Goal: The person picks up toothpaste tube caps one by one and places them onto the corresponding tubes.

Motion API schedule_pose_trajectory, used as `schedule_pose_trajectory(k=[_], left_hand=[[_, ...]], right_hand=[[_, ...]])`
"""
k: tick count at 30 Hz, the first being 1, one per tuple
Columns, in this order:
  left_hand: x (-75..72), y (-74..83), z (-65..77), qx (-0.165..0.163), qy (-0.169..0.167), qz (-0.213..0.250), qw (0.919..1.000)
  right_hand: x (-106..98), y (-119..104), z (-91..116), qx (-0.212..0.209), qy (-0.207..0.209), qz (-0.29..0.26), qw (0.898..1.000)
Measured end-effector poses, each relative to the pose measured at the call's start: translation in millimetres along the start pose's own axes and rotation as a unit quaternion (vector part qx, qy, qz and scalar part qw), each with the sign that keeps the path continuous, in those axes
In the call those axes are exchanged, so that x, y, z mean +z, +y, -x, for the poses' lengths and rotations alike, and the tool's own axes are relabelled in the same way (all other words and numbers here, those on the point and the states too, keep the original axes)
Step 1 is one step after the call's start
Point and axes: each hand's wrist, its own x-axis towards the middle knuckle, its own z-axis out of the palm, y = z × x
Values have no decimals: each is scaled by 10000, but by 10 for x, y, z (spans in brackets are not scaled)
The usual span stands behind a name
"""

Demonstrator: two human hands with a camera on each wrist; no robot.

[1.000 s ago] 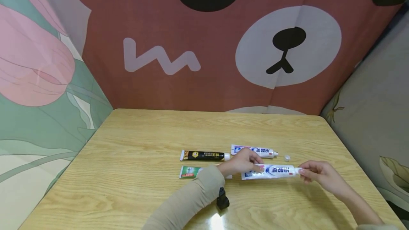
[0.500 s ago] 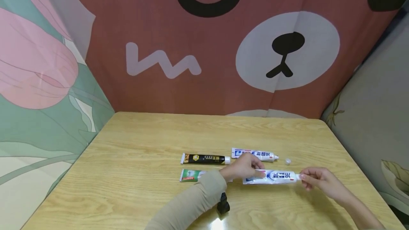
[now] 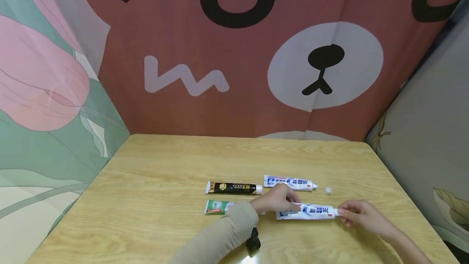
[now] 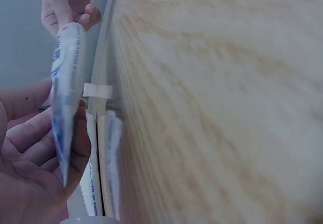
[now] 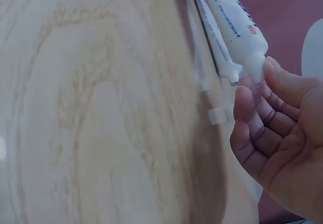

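Observation:
My left hand [image 3: 276, 198] grips a white and blue toothpaste tube [image 3: 315, 212] by its body, thumb on one face and fingers behind, raised above the table in the left wrist view. At the tube's right end, the thumb and fingers of my right hand [image 3: 360, 216] pinch its white cap [image 5: 256, 68]. Behind it lies a similar, smaller toothpaste tube [image 3: 289, 182] with its nozzle bare. A loose white cap [image 3: 327, 190] sits to the right of that nozzle.
A black toothpaste tube [image 3: 232, 188] lies left of the uncapped tube. Nearer, a green toothpaste tube [image 3: 217, 207] is partly hidden by my left arm. A small black object [image 3: 253, 243] shows by my left sleeve. Printed cloth walls border the wooden table [image 3: 165, 162].
The whole scene has shifted down in the head view as the camera tilts. Both hands keep their hold on the tube and its cap, with little other visible movement.

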Motion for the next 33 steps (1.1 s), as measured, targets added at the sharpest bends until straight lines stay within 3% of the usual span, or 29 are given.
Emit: schedule_pose_trajectory(k=[7,13,20,28,33], left_hand=[[5,15,60,9,-204,-745,9970],[-43,44,86,284,-429,-1388,9890],[-186,44,74,394,-301,-1238,9911],[-279,0,-25,232,377,-604,9972],[-339,13,-141,127,561,-760,9954]], right_hand=[[52,111,0,275,-194,-190,9993],[86,93,-31,583,-10,274,9979],[34,-18,-74,1206,213,813,9891],[-76,-99,-124,688,721,1300,9865],[-115,-78,-192,707,1095,1301,9829]])
